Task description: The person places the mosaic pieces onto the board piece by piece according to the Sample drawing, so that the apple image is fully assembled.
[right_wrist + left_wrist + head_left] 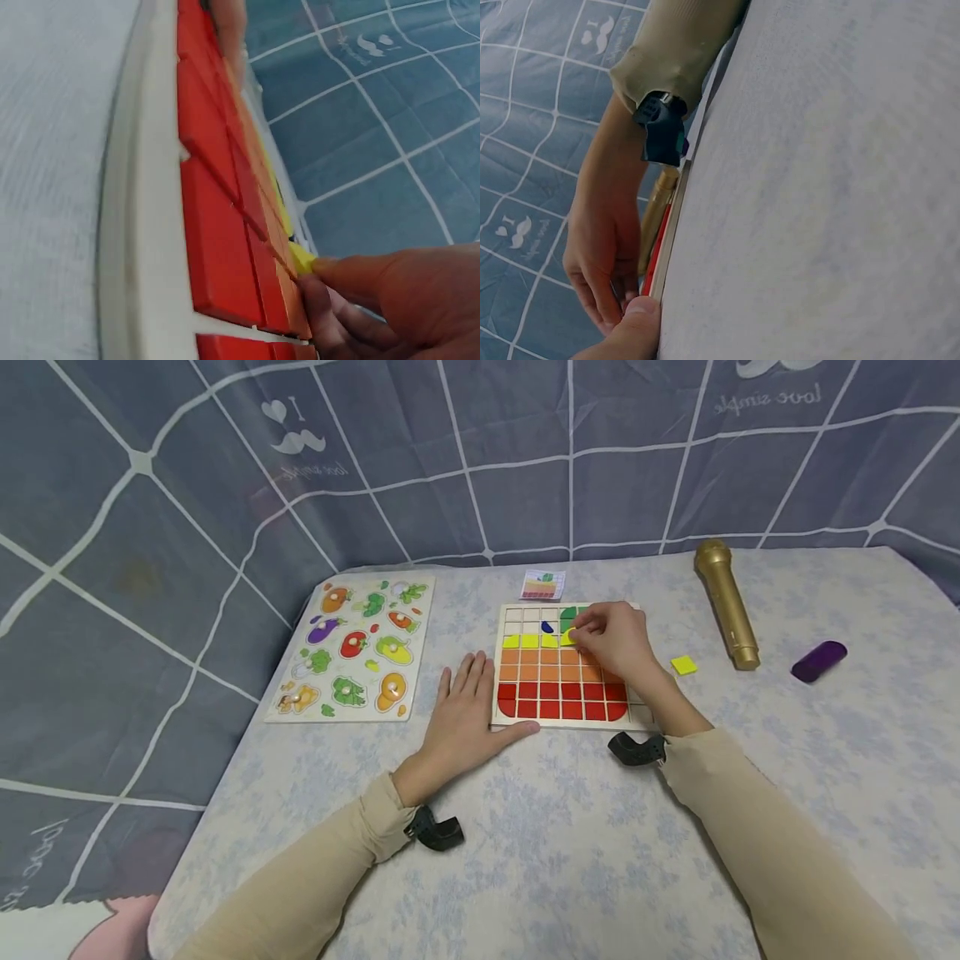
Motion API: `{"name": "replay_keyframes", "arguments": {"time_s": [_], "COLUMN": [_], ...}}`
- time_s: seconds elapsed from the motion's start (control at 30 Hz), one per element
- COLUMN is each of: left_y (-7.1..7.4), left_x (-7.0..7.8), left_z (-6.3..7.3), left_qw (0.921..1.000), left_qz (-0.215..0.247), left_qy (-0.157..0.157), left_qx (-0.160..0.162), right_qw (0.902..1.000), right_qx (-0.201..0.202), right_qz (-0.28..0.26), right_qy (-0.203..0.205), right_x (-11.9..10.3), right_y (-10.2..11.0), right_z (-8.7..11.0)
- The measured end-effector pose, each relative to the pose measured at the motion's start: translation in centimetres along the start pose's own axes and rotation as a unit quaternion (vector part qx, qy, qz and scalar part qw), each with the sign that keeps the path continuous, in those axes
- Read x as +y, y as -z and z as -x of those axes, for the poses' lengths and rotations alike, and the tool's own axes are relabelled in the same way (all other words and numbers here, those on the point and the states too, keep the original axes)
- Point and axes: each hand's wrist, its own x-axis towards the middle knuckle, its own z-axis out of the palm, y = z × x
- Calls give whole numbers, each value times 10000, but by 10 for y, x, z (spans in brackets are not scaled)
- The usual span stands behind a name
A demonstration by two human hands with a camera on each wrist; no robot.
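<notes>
A wooden grid board (531,615) lies on the table, with rows of red tiles (550,692), orange tiles (550,665) and yellow tiles (529,642). My right hand (618,639) pinches a yellow tile (301,257) between thumb and finger at the right end of the yellow row. Green pieces (567,613), partly hidden by that hand, and a dark blue piece (547,627) are near the board's top. My left hand (462,714) rests beside the board's left edge, fingers straight and thumb at its front left corner. In the left wrist view its thumb (636,326) touches the board's edge.
A loose yellow tile (683,665) lies right of the board. Beyond are a gold microphone (727,606) and a purple object (819,661). A vegetable puzzle board (352,672) is at left. A small picture card (542,583) sits behind the grid board, before a hanging cloth (517,502).
</notes>
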Motion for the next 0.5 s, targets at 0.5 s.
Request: {"name": "replay_keyframes", "arguments": {"time_s": [0.5], "left_y": [-1], "left_x": [-1], "left_z": [2], "left_qw": [10000], "left_qz": [-16], "left_qy": [-39], "left_qx": [22], "right_qw": [9995], "right_qx": [-33], "right_qz": [301], "right_qy": [113], "right_x": [-2], "right_y": [-5], "right_z": [2]}}
